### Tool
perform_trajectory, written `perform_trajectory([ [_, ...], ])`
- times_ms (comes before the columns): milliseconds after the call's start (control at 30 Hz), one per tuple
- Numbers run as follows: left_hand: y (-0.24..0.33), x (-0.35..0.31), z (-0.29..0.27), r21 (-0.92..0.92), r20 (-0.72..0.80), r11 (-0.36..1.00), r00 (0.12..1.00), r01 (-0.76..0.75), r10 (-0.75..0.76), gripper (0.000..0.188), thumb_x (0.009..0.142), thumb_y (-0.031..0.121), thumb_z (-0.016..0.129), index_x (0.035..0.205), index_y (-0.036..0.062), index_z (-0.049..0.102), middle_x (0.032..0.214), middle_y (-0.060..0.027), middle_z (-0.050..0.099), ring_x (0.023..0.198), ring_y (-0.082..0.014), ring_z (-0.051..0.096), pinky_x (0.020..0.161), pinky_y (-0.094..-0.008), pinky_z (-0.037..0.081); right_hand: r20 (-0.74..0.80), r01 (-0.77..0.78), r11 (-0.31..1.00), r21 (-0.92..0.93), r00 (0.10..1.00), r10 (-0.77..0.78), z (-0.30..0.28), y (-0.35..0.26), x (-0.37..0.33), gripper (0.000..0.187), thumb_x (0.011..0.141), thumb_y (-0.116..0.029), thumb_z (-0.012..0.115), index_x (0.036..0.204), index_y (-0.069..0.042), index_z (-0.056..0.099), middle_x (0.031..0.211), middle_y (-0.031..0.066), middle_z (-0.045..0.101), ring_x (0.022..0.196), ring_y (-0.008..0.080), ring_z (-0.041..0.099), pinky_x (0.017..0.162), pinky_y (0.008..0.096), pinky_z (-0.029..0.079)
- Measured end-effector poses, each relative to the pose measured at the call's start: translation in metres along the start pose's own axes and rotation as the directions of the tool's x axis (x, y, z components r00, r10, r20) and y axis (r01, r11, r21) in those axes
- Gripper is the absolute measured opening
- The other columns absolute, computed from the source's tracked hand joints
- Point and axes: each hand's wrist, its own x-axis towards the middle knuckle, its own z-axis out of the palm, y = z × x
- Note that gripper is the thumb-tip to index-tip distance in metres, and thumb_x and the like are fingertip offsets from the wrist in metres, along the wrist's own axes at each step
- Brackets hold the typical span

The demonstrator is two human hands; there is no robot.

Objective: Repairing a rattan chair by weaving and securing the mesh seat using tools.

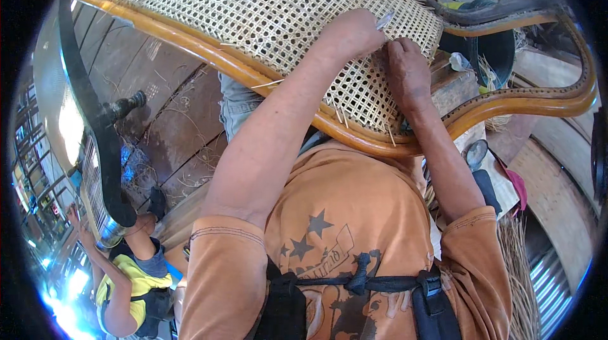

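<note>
A wooden chair frame (209,55) with a woven cane seat panel (253,4) lies tilted across my lap. My left hand (351,33) is closed over the weave near its right edge and grips a small shiny metal tool (384,20). My right hand (408,71) rests on the weave right beside it. Its bent fingers pinch a thin cane strand (391,49) at the panel's edge. Loose strand ends (342,115) stick out along the frame rail below the hands.
The chair's curved arm rail (538,99) sweeps off to the right. A bundle of dry cane (522,264) lies at lower right. Worn wooden floor planks (177,131) show on the left, beside a shiny metal object with a black band (95,118). Another person in a yellow shirt (126,283) crouches at lower left.
</note>
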Motion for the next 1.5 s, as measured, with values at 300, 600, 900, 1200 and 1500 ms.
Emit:
perform_trajectory([
  [300, -0.004, 0.006, 0.002, -0.011, -0.013, 0.999, 0.999, -0.033, 0.033, 0.028, 0.068, 0.015, 0.057, 0.085, -0.0044, 0.068, 0.086, -0.0258, 0.064, 0.082, -0.0362, 0.064, 0.077, -0.0389, 0.051, -0.059, 0.021, 0.999, -0.037, 0.998, -0.024, 0.003, 0.000, -0.001, 0.017, 0.079, -0.008, 0.059, 0.095, -0.004, 0.057, 0.097, 0.0137, 0.058, 0.093, 0.0330, 0.055, 0.079, 0.0417, 0.046],
  [600, -0.007, 0.008, -0.001, -0.058, 0.082, 0.997, 0.995, -0.051, 0.055, 0.023, 0.078, 0.019, 0.058, 0.072, -0.0027, 0.062, 0.055, -0.0105, 0.059, 0.047, -0.0195, 0.058, 0.049, -0.0328, 0.049, -0.138, 0.075, 0.997, -0.025, 0.987, -0.078, 0.004, 0.005, 0.003, 0.022, 0.075, -0.003, 0.055, 0.097, -0.007, 0.057, 0.099, 0.0119, 0.057, 0.095, 0.0304, 0.055, 0.081, 0.0406, 0.045],
  [900, 0.001, -0.002, -0.007, 0.068, 0.029, 0.996, 0.998, -0.052, 0.050, 0.020, 0.070, 0.014, 0.056, 0.072, -0.0035, 0.065, 0.058, -0.0163, 0.061, 0.053, -0.0253, 0.062, 0.057, -0.0349, 0.051, -0.071, 0.035, 0.957, 0.289, 0.997, -0.015, 0.001, 0.011, 0.000, 0.014, 0.081, -0.004, 0.062, 0.096, -0.002, 0.064, 0.095, 0.0139, 0.060, 0.085, 0.0290, 0.060, 0.076, 0.0340, 0.049],
  [1200, 0.000, -0.005, -0.003, 0.146, -0.093, 0.984, 0.989, -0.104, 0.118, 0.015, 0.061, 0.006, 0.056, 0.067, -0.0030, 0.068, 0.064, -0.0210, 0.062, 0.065, -0.0326, 0.065, 0.066, -0.0396, 0.052, -0.087, 0.029, 0.984, 0.176, 0.996, -0.013, 0.011, 0.005, 0.000, 0.016, 0.081, -0.010, 0.060, 0.096, -0.003, 0.061, 0.099, 0.0148, 0.059, 0.094, 0.0344, 0.056, 0.081, 0.0394, 0.047],
  [1500, -0.005, 0.004, -0.005, 0.127, 0.010, 0.987, 0.995, -0.099, 0.098, 0.022, 0.069, 0.012, 0.053, 0.074, -0.0042, 0.067, 0.062, -0.0190, 0.063, 0.059, -0.0289, 0.065, 0.064, -0.0385, 0.052, -0.223, 0.130, 0.985, 0.116, 0.969, -0.102, 0.006, -0.005, -0.001, 0.011, 0.080, 0.001, 0.060, 0.091, 0.000, 0.058, 0.097, 0.0145, 0.058, 0.090, 0.0325, 0.056, 0.079, 0.0381, 0.047],
])
